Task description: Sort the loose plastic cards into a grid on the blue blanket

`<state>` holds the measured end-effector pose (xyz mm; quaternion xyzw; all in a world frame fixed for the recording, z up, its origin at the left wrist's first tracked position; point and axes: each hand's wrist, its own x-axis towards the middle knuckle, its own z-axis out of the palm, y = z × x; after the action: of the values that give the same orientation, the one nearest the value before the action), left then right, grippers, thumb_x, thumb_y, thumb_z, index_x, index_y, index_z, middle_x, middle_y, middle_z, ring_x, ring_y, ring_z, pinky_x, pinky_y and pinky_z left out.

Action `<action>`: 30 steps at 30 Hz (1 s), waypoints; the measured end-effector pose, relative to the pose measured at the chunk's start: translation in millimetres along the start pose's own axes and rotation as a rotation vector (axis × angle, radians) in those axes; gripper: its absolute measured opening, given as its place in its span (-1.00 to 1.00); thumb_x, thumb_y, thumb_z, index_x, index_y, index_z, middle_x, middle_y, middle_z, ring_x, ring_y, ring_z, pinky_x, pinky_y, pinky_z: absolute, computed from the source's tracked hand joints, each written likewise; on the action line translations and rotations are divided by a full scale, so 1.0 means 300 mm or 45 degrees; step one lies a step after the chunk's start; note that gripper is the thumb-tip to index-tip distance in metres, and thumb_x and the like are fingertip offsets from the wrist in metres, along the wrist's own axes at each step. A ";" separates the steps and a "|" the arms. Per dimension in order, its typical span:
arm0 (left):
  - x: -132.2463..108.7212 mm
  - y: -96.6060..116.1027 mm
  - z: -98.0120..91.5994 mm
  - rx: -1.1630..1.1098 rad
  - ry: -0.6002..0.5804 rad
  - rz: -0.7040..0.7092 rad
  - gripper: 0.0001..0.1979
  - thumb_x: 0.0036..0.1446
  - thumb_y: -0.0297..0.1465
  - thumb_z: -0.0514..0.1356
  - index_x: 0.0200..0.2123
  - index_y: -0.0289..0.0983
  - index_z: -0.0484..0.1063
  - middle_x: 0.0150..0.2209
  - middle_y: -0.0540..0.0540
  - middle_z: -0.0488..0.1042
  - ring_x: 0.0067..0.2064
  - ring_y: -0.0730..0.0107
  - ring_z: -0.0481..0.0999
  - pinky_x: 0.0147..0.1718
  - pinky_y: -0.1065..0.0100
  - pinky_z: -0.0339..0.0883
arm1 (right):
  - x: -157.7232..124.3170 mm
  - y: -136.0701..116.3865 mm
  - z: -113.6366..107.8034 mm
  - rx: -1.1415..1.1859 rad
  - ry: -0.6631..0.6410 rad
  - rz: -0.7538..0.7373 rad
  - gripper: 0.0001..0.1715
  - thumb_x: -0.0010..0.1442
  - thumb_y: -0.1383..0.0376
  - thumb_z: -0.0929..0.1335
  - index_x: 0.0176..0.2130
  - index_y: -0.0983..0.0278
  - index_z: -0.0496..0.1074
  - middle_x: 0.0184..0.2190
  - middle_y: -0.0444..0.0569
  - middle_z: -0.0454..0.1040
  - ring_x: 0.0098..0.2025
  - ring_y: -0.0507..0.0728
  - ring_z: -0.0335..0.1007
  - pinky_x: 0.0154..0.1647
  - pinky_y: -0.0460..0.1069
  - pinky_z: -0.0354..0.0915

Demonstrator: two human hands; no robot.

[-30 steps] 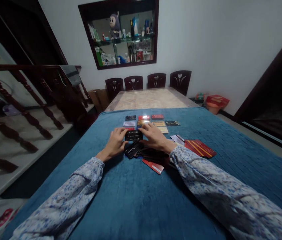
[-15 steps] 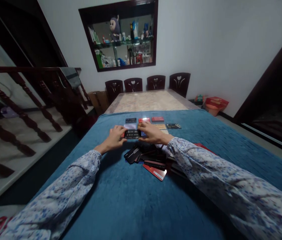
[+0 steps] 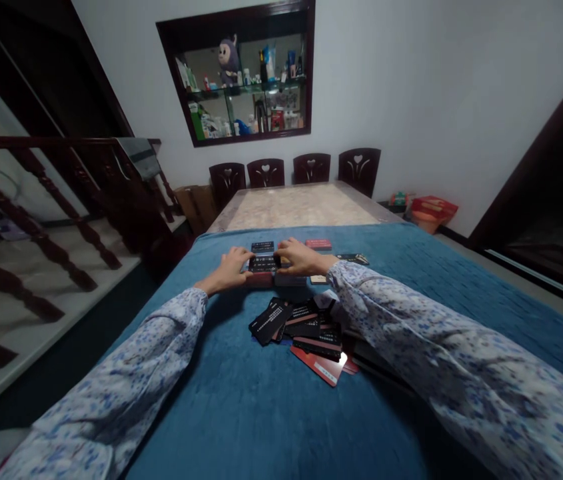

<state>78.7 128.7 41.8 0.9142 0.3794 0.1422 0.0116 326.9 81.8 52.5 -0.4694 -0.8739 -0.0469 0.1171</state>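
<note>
Both hands hold one black card (image 3: pixel 263 263) by its short ends, low over the rows of cards laid out at the far side of the blue cloth (image 3: pixel 261 400). My left hand (image 3: pixel 228 268) pinches its left end and my right hand (image 3: pixel 301 257) its right end. Laid-out cards show around them: a black one (image 3: pixel 262 246) just beyond, a red one (image 3: pixel 318 244) and a dark one (image 3: pixel 352 258) to the right. A loose heap of black and red cards (image 3: pixel 306 327) lies nearer to me, under my right forearm.
Bare marble tabletop (image 3: pixel 296 203) lies beyond the cloth, with several dark chairs (image 3: pixel 311 167) at its far end. A wooden stair railing (image 3: pixel 36 220) runs along the left. A wall niche (image 3: pixel 241 73) holds bottles and a plush toy. Red bags (image 3: pixel 431 208) sit by the right wall.
Both hands have carried the black card away from the heap, farther across the cloth, to over the laid-out rows. The heap now lies uncovered behind them.
</note>
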 end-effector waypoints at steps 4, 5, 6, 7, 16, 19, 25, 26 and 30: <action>0.039 -0.024 0.003 0.033 -0.033 -0.036 -0.54 0.09 -0.41 0.25 0.11 -0.20 0.48 0.11 -0.27 0.43 0.16 -0.10 0.34 0.07 -0.11 0.33 | 0.028 0.020 -0.007 -0.002 -0.022 0.011 -0.61 0.21 0.16 0.46 -0.04 0.34 0.58 -0.05 0.18 0.47 0.01 0.29 0.28 -0.01 0.09 0.27; 0.048 -0.028 0.002 0.039 -0.039 -0.044 -0.53 0.10 -0.41 0.24 0.12 -0.20 0.47 0.12 -0.27 0.43 0.18 -0.11 0.33 0.08 -0.12 0.32 | 0.034 0.023 -0.010 0.000 -0.032 0.018 -0.62 0.21 0.17 0.45 -0.04 0.34 0.58 -0.05 0.18 0.47 0.02 0.29 0.28 -0.01 0.09 0.27; 0.057 -0.032 0.001 0.043 -0.043 -0.053 -0.53 0.10 -0.41 0.24 0.12 -0.21 0.47 0.12 -0.27 0.43 0.19 -0.11 0.32 0.09 -0.13 0.31 | 0.041 0.026 -0.013 0.002 -0.042 0.028 -0.62 0.22 0.17 0.45 -0.04 0.34 0.58 -0.04 0.18 0.47 0.03 0.29 0.28 0.00 0.09 0.28; 0.066 -0.036 0.000 0.045 -0.048 -0.062 -0.53 0.11 -0.41 0.24 0.13 -0.21 0.46 0.13 -0.27 0.43 0.20 -0.12 0.32 0.10 -0.14 0.30 | 0.049 0.030 -0.016 0.004 -0.053 0.042 -0.63 0.22 0.17 0.45 -0.04 0.34 0.59 -0.04 0.18 0.47 0.03 0.29 0.29 0.01 0.09 0.28; 0.165 -0.087 0.019 0.077 -0.072 -0.123 -0.52 0.08 -0.41 0.28 0.12 -0.21 0.49 0.14 -0.25 0.45 0.21 -0.12 0.36 0.13 -0.12 0.33 | 0.133 0.091 0.002 0.002 -0.121 0.101 -0.58 0.22 0.22 0.43 0.02 0.38 0.58 0.03 0.23 0.47 0.11 0.32 0.29 0.05 0.09 0.28; 0.195 -0.108 0.030 0.116 -0.106 -0.130 -0.50 0.10 -0.39 0.27 0.15 -0.21 0.47 0.16 -0.24 0.44 0.22 -0.10 0.34 0.15 -0.09 0.32 | 0.164 0.121 0.015 0.000 -0.142 0.099 -0.55 0.23 0.18 0.43 0.04 0.37 0.57 0.05 0.23 0.47 0.13 0.32 0.29 0.05 0.06 0.27; 0.247 -0.141 0.046 0.146 -0.185 -0.199 -0.50 0.14 -0.35 0.23 0.18 -0.15 0.44 0.20 -0.19 0.39 0.27 -0.08 0.30 0.20 -0.08 0.28 | 0.223 0.168 0.046 -0.030 -0.170 0.140 -0.52 0.22 0.12 0.45 0.05 0.30 0.58 0.07 0.17 0.50 0.13 0.31 0.33 0.04 0.02 0.26; 0.256 -0.147 0.050 0.144 -0.192 -0.202 -0.50 0.14 -0.36 0.23 0.18 -0.16 0.44 0.21 -0.19 0.38 0.27 -0.08 0.30 0.21 -0.10 0.27 | 0.232 0.174 0.053 -0.037 -0.175 0.149 -0.53 0.22 0.12 0.44 0.05 0.30 0.59 0.08 0.18 0.50 0.14 0.31 0.34 0.04 0.02 0.26; 0.293 -0.177 0.066 0.139 -0.202 -0.192 -0.47 0.10 -0.39 0.22 0.19 -0.18 0.44 0.21 -0.21 0.38 0.28 -0.07 0.30 0.23 -0.08 0.26 | 0.271 0.200 0.079 -0.065 -0.194 0.163 -0.51 0.23 0.12 0.43 0.07 0.31 0.58 0.11 0.20 0.49 0.17 0.32 0.32 0.06 0.03 0.25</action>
<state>106.3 229.5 37.9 0.8907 0.4521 0.0471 0.0023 329.7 185.6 48.1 -0.5294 -0.8470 -0.0258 0.0410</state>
